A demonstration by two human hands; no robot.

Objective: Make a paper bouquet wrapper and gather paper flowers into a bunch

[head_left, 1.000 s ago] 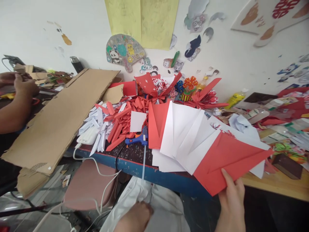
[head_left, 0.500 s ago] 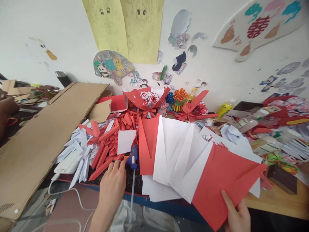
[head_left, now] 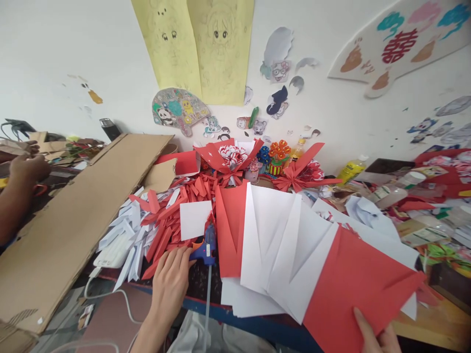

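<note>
My left hand (head_left: 171,279) is closed at the handle of a blue glue gun (head_left: 209,246) with an orange trigger; a long clear glue stick (head_left: 208,289) sticks out of its back. The fingers partly hide the handle. Just above the gun lies a small white paper square (head_left: 194,220). With the thumb on top, my right hand (head_left: 380,338) grips the lower edge of a red sheet (head_left: 356,279), the right end of a row of overlapping folded papers. White folded sheets (head_left: 272,230) form its middle, and a red folded sheet (head_left: 231,230) ends it at the left.
Red folded strips (head_left: 165,235) and white folded strips (head_left: 127,245) lie heaped at the left, beside a leaning cardboard sheet (head_left: 84,215). Beyond it is another person's hand (head_left: 27,166). Paper flowers (head_left: 233,157) stand by the wall. Bottles (head_left: 353,169) and scraps crowd the right.
The view has shifted, so the scene sits slightly lower and farther right. My left fingers have settled around the gun's handle. My right hand still holds the red sheet.
</note>
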